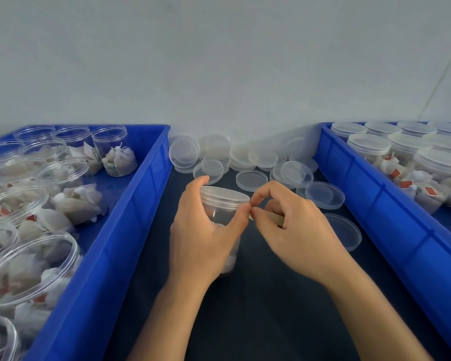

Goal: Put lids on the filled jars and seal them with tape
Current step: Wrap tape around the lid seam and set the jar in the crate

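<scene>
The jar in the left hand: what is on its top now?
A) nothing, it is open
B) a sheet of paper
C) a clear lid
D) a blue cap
C: the left hand grips the jar, and a clear lid sits over its mouth, while the right hand pinches at the rim just under it.

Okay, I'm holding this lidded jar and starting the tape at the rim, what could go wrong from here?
1. The left hand grips the jar by its side only; nothing presses the lid down, so pulling the tape may lift it or turn the jar.
2. The right hand pinches the tape close to the rim, so it may stick to the fingertips or crease.
3. Loose lids lie close by and could get knocked.
</scene>
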